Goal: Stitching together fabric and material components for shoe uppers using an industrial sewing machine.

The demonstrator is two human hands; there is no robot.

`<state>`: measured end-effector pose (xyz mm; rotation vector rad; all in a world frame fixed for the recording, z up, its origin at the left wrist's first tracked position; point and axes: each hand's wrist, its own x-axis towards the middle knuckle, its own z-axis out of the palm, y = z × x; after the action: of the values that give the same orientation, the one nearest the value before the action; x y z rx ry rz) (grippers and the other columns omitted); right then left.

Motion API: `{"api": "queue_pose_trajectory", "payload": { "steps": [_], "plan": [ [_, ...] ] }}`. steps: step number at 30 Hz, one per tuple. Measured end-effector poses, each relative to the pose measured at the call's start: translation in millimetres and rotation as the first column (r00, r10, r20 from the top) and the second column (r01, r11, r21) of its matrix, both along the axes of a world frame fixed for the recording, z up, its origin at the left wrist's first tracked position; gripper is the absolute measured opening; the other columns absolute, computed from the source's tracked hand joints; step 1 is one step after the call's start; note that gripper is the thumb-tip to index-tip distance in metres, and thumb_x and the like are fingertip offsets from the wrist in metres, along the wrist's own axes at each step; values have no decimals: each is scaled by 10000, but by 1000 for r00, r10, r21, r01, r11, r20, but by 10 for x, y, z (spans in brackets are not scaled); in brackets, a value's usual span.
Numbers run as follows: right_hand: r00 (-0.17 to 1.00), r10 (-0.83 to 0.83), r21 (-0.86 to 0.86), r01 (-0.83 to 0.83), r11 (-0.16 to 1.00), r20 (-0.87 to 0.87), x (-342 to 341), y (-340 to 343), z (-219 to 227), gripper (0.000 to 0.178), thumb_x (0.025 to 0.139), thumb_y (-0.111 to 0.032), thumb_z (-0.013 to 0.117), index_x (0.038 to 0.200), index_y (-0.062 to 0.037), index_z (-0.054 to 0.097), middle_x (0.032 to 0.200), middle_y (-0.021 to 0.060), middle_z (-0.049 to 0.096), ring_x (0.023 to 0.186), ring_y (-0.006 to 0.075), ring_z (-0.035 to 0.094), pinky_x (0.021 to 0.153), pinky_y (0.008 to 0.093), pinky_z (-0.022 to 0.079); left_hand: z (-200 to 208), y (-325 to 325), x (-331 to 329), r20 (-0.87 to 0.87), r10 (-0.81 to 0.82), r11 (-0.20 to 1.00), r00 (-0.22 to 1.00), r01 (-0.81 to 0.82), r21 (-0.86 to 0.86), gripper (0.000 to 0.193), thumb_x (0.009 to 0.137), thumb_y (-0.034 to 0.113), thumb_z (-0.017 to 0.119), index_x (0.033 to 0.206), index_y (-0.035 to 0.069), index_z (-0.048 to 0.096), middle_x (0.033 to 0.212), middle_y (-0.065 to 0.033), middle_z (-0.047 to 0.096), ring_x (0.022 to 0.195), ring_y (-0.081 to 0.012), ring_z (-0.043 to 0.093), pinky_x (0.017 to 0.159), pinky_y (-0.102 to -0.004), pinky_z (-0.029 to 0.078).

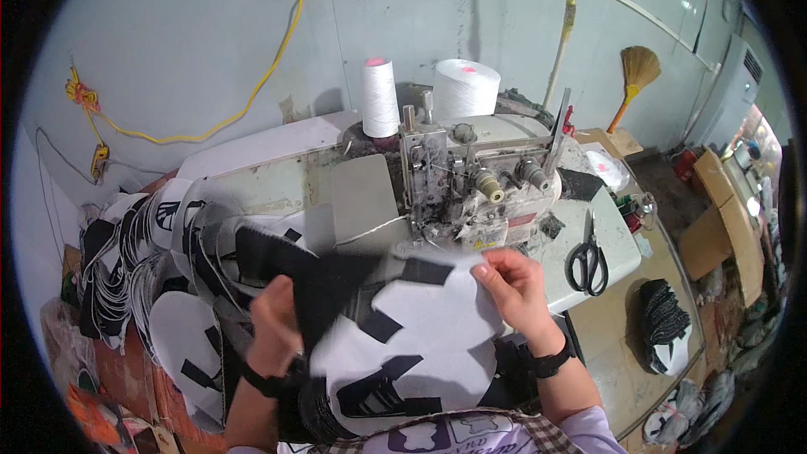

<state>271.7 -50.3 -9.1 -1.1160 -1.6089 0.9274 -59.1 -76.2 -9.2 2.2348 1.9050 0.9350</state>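
Note:
In front of the sewing machine (479,185), I hold a white fabric piece with black patches (454,307) above my lap. My right hand (517,286) pinches its upper right edge between thumb and fingers. On the other side, my left hand (273,328) is blurred by motion and closed at the edge of a black fabric part (324,286), which is smeared too. More white and black pieces lie below, partly hidden. A white thread runs leftward from the machine's needle area, which the raised fabric partly covers.
Stacked white and black pieces (134,277) hang at the left. Thread cones (380,99) stand behind the machine. Black scissors (587,265) lie on its right side, and a dark bundle of pieces (662,315) rests farther right. A broom (635,80) leans on the wall.

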Motion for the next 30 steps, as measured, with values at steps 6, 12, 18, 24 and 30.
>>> {"api": "queue_pose_trajectory", "payload": {
  "steps": [6, 12, 18, 24, 30],
  "plan": [
    [812, 105, -280, -315, 907, -574, -359, -2, 11, 368, 911, -37, 558, 1277, -64, 543, 673, -96, 485, 579, 1, 374, 533, 163, 311, 229, 167, 539, 483, -479, 878, 733, 403, 259, 321, 827, 70, 592, 1128, -41, 592, 1139, -167, 621, 1111, -287, 560, 969, -376, 403],
    [916, 136, -258, -245, 935, -378, -601, -89, -94, 297, 968, -106, 501, 1252, -77, 583, 744, -36, 601, 618, 24, 523, 575, 165, 420, 287, 865, 435, 981, -80, 971, 175, 237, 37, 426, 976, 349, 459, 1186, -10, 554, 1092, -107, 634, 904, -161, 608, 828, -287, 481],
    [814, 245, -283, -440, 852, -527, -698, -2, -165, 311, 979, -121, 485, 1276, -69, 557, 834, 23, 653, 731, 55, 596, 651, 196, 492, 419, 488, -15, 976, 14, 974, 217, 217, -62, 264, 938, 260, 553, 805, 33, 530, 718, -26, 520, 710, -152, 515, 615, -342, 408],
    [903, 233, -219, -325, 920, -361, -567, -51, -190, 304, 924, 6, 502, 1206, -37, 606, 924, 60, 680, 824, 76, 610, 748, 227, 500, 308, -471, 217, 534, -247, 945, 809, 322, -50, 236, 761, 66, 671, 993, 30, 650, 955, -79, 659, 886, -214, 608, 797, -315, 474],
    [973, 221, 81, -215, 973, -67, -430, -155, -9, 331, 860, 62, 503, 1157, -19, 624, 1043, 162, 677, 906, 199, 660, 803, 291, 510, 185, -366, 313, 898, -116, 719, 424, 659, -219, 300, 896, 0, 360, 1004, -152, 594, 1098, -249, 621, 1036, -277, 609, 950, -349, 442]
  ]
}}
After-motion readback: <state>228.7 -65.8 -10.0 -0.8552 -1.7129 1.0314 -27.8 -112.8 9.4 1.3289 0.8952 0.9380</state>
